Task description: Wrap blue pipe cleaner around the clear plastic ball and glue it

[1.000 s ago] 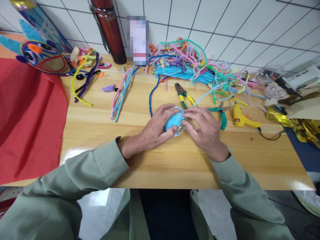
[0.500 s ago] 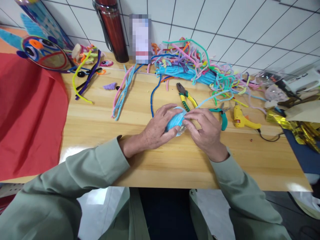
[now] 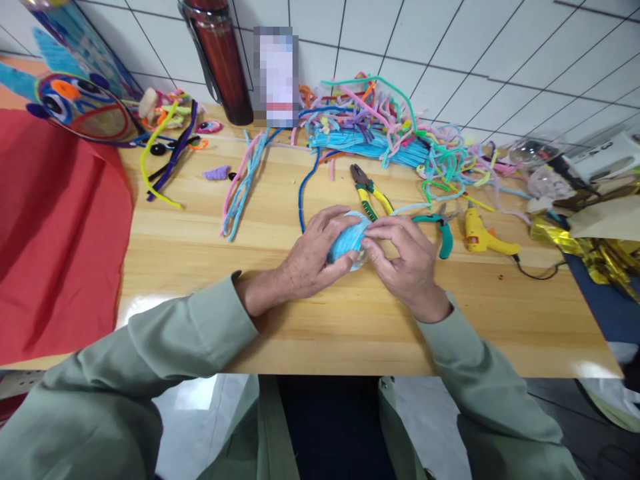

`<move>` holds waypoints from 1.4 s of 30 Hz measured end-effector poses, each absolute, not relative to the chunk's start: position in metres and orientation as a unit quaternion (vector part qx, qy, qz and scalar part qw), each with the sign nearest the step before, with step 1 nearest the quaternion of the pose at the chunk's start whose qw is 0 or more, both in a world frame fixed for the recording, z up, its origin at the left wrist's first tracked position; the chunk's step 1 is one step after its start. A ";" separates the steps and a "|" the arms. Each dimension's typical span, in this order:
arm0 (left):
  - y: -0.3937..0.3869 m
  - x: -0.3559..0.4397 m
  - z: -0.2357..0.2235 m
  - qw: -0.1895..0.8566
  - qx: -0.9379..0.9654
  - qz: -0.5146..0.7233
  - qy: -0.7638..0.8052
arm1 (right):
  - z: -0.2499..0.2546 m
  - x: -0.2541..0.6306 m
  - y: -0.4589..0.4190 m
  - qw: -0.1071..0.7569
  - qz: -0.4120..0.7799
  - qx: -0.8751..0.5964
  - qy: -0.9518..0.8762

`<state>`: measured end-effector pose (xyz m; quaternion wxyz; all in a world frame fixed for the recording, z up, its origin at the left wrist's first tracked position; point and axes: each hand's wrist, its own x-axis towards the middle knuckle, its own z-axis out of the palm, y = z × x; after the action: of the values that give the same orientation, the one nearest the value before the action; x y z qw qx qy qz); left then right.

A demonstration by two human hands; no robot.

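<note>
Over the middle of the table [image 3: 300, 333] my left hand [image 3: 313, 253] grips a rounded clear piece wrapped in light blue pipe cleaner [image 3: 349, 239]. Thumb and fingers close around its left side. At its right edge my right hand [image 3: 403, 257] pinches a light blue pipe cleaner [image 3: 423, 207], whose free end runs out to the right past the knuckles. The pinch point itself is partly hidden by the fingers. Just beyond the hands lie yellow-and-green pliers [image 3: 370, 190]. Small teal cutters [image 3: 444, 235] rest to the right of my right hand.
A heap of coloured pipe cleaners [image 3: 375, 140] lies along the tiled wall. A yellow glue gun [image 3: 483, 233] with a cord is at the right. Behind stand a red thermos [image 3: 225, 67] and a phone [image 3: 276, 77]. Red cloth [image 3: 60, 247] covers the left, near a decorated animal face [image 3: 85, 110].
The free end of the pipe cleaner by my right hand now lies lower and flatter. Both hands keep their hold on the wrapped piece, and the view has shifted slightly.
</note>
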<state>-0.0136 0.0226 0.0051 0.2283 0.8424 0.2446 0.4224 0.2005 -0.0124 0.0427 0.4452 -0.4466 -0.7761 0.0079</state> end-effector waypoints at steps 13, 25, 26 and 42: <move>0.026 -0.014 0.004 0.231 0.838 0.434 0.238 | 0.040 0.197 -0.012 0.458 0.008 -0.442 -0.771; 0.029 -0.014 0.004 0.222 0.835 0.443 0.239 | 0.039 0.195 -0.013 0.459 -0.037 -0.416 -0.784; 0.029 -0.014 0.004 0.222 0.836 0.441 0.240 | 0.038 0.195 -0.013 0.462 -0.041 -0.414 -0.784; 0.029 -0.018 0.010 0.254 0.842 0.420 0.225 | 0.038 0.195 -0.012 0.468 -0.058 -0.411 -0.780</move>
<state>-0.0185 0.0285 0.0100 0.2543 0.8415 0.2253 0.4199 0.1946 -0.0122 0.0377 0.4684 -0.4114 -0.7797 -0.0584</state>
